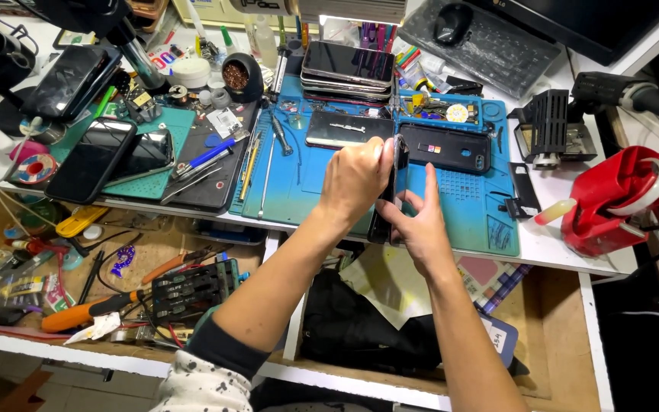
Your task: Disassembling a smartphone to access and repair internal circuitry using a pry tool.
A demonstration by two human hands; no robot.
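Both my hands hold a dark smartphone (399,164) upright on its edge above the blue work mat (299,191). My left hand (354,179) wraps the phone's left face near the top. My right hand (419,221) grips it from below and from the right, one finger stretched up along its side. The phone's lower part is hidden between my palms. Just beyond it, two opened phone bodies (445,146) lie flat on the mat.
A stack of phones (347,69) sits at the back of the mat. Two more phones (91,159) lie on the left. Screwdrivers and tweezers (211,156) lie beside them. A red tape dispenser (612,202) stands on the right. The open drawer (146,267) below holds tools.
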